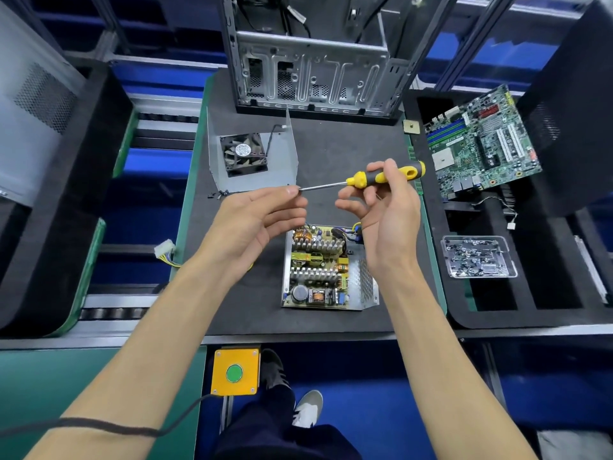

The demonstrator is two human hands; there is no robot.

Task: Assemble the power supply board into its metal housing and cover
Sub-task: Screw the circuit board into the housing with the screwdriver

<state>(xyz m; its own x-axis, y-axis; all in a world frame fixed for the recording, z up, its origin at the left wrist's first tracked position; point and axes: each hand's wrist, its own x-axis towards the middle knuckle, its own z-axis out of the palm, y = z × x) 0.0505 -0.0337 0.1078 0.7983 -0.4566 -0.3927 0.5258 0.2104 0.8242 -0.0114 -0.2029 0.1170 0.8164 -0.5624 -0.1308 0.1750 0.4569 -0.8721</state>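
Yellow-black screwdriver gripped in right hand, shaft pointing left; left hand pinches at its tip, likely seating a screw. Power supply board sits in its metal housing on the table, directly below both hands, long axis running away from the person. Cover with fan lies beyond; loose screws beside it.

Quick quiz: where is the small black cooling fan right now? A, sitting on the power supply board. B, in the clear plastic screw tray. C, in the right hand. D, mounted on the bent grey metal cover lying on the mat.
D: the small black cooling fan sits on the bent grey metal cover, behind both hands.
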